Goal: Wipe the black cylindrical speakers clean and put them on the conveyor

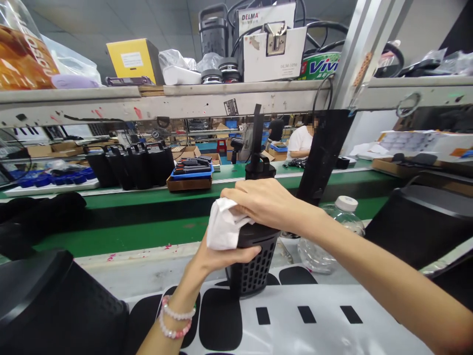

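Observation:
In front of me a black housing with a perforated lower part stands upright on a white sheet. My left hand is closed around its left side, the thumb stretched across the front; its other fingers are hidden. A folded white cloth is pinched in my right hand, which presses down at the top rim of the housing. The cloth hangs over the left edge and hides part of the rim. Black rounded-square pieces and small black rectangles lie on the sheet below.
Large black housings stand at left and right. A clear plastic bottle is right of my hands. Behind runs a green conveyor belt with black units and a blue tray. A loaded shelf crosses above; another person sits beyond.

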`<action>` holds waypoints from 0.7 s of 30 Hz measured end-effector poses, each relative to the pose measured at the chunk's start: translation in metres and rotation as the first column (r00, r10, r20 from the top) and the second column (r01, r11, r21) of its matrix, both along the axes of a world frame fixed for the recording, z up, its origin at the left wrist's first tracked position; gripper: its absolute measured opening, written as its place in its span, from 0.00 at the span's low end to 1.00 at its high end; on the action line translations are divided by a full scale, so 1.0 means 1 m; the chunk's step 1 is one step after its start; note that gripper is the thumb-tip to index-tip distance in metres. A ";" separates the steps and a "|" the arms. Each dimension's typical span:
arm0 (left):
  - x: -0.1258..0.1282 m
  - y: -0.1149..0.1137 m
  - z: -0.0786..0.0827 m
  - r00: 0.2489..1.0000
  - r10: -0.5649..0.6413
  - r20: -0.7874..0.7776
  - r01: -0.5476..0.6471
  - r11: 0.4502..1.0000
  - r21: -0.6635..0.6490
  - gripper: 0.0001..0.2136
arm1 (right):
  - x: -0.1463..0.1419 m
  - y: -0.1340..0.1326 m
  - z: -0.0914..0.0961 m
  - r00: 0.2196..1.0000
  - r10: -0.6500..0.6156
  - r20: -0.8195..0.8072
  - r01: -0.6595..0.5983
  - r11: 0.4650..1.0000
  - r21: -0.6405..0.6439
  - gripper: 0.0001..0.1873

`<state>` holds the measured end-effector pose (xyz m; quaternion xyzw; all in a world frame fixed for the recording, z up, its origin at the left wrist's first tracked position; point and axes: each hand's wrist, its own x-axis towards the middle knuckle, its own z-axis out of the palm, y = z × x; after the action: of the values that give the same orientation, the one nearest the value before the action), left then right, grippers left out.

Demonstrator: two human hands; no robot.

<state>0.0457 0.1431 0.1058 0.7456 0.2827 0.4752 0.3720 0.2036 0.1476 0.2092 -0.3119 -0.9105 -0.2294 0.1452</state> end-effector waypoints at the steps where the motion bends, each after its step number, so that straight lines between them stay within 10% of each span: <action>1: 0.001 0.000 0.000 1.000 0.004 -0.021 -0.004 1.000 -0.015 0.22 | -0.004 0.000 0.000 0.999 -0.049 0.000 0.049 0.999 0.001 0.16; 5: 0.001 -0.001 0.001 0.987 0.118 -0.107 -0.123 0.991 -0.046 0.22 | -0.015 0.003 0.002 0.959 -0.258 -0.117 0.246 0.963 -0.111 0.24; 10: 0.002 0.002 0.004 0.995 0.078 -0.069 -0.066 0.984 0.164 0.24 | -0.001 0.001 0.003 0.998 0.031 -0.050 -0.037 0.992 -0.124 0.16; 15: 0.005 0.001 -0.001 0.996 0.030 -0.079 -0.027 0.999 0.035 0.25 | -0.014 0.006 0.003 0.936 -0.236 -0.260 0.183 0.960 -0.213 0.19; 18: 0.006 -0.001 -0.003 0.983 0.179 -0.035 -0.178 0.984 0.015 0.37 | -0.006 0.024 0.012 0.639 -0.272 -0.719 -0.025 0.927 -0.373 0.20; 21: 0.006 -0.002 -0.003 0.976 0.213 -0.041 -0.212 0.977 0.030 0.42 | 0.027 0.039 0.018 -0.032 -0.220 -0.975 -0.217 0.954 -0.208 0.17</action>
<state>0.0518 0.1414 0.1028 0.7261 0.3625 0.4994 0.3033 0.2308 0.1864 0.2271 -0.3997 -0.5485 0.2068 0.7047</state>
